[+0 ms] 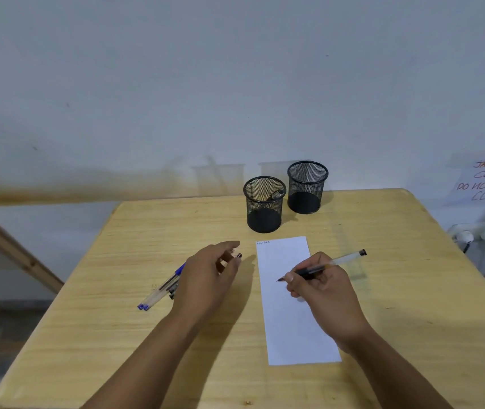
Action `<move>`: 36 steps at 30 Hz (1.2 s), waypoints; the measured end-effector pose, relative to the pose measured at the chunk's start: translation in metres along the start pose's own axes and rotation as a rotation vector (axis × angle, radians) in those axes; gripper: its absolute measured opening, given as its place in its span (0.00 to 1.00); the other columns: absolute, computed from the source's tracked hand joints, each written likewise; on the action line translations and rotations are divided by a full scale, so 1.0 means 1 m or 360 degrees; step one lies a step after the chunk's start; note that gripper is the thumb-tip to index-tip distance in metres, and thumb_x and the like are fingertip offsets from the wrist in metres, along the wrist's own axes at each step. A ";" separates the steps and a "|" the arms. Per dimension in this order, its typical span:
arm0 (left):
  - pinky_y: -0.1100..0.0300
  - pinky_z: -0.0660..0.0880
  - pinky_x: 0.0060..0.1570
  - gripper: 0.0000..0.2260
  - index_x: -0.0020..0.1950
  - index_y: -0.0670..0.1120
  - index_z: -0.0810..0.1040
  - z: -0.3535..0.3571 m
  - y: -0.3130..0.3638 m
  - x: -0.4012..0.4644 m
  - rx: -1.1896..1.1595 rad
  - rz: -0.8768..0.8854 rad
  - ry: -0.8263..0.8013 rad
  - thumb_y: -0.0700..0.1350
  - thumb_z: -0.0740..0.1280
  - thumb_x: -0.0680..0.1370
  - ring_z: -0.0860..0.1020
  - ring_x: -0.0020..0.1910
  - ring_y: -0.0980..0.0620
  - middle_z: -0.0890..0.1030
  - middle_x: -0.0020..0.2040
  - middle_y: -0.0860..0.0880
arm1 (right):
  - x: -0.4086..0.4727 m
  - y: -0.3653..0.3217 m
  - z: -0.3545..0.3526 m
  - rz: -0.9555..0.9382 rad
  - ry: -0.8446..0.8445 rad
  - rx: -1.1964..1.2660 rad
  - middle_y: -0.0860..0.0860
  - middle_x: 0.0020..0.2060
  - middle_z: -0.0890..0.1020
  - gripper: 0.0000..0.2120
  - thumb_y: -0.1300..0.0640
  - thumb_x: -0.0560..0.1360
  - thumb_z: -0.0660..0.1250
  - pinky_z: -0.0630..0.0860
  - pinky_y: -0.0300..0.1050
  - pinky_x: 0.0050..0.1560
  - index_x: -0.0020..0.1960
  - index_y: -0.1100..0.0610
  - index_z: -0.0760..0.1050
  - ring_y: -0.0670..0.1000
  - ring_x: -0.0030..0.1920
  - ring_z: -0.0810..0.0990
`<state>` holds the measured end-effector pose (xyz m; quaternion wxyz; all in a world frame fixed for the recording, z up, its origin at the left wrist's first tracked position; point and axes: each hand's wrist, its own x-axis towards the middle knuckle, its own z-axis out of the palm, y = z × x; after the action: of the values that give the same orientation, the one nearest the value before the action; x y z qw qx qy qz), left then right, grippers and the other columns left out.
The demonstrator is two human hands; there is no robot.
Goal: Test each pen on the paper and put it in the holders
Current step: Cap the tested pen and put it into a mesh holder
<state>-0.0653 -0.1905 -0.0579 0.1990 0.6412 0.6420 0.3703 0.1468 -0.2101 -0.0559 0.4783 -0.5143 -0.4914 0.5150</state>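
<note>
A black pen (321, 268) is being pinched in the right grip (321, 293), its tip poised on the paper (291, 329) beneath. The sheet is being left unpinned, since the left grip (206, 278) is hovering loosely curled over spare pens (161, 287), so it could be dragged across the counter (117, 335)

Matt pale wood table (383, 261), black metal mesh holders (264, 205), smooth white paper (294, 326), clear plastic pens (158, 290).

Light wooden bench (383, 290), surface contents noted.
Two black mesh holders (264, 204) (307, 187) stand upright near the far edge, just beside each other. A white paper strip (291, 320) lies flat at centre. A cluster of pens (158, 290) lies left of it, apparently three or more.
</note>
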 end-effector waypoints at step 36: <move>0.56 0.73 0.40 0.08 0.51 0.42 0.82 -0.004 0.033 -0.047 -0.1395 -0.0789 -0.0007 0.39 0.74 0.73 0.76 0.31 0.53 0.86 0.43 0.43 | -0.015 0.002 0.021 0.0087 0.0011 0.0636 0.60 0.41 0.85 0.08 0.69 0.72 0.71 0.82 0.51 0.53 0.49 0.67 0.75 0.59 0.44 0.85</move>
<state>-0.0408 -0.2400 -0.0415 0.5330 0.3262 0.5587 0.5454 0.1258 -0.2254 -0.0568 0.5583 -0.4241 -0.3637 0.6134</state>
